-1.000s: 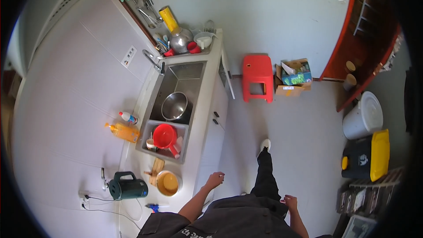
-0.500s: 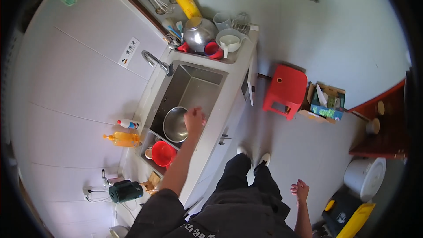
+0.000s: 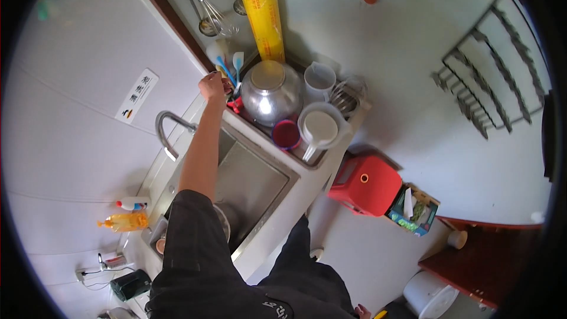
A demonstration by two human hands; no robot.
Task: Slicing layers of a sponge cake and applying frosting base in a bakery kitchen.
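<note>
My left hand (image 3: 215,87) reaches over the sink (image 3: 251,180) to the far corner of the counter, its fingers curled in among upright utensils. A blue-handled utensil (image 3: 225,70) and a pale silicone spatula (image 3: 238,62) stand right next to it. What the fingers hold, if anything, is hidden. Beside the hand a steel bowl (image 3: 271,97) lies upside down, with a red cup (image 3: 286,134) and a white long-handled scoop (image 3: 319,130) in front. Only a bit of my right hand (image 3: 361,312) shows at the lower edge, too little to read its fingers.
A curved faucet (image 3: 168,130) stands left of my forearm. Another steel bowl (image 3: 224,221) in the sink is partly hidden by my sleeve. A yellow film roll (image 3: 264,23) leans on the wall. On the floor at right are a red stool (image 3: 369,186) and an open carton (image 3: 413,210).
My left hand has moved from above the bowl in the sink to the utensils in the far corner, its fingers curling in. The view has shifted; my right hand has dropped nearly out of sight.
</note>
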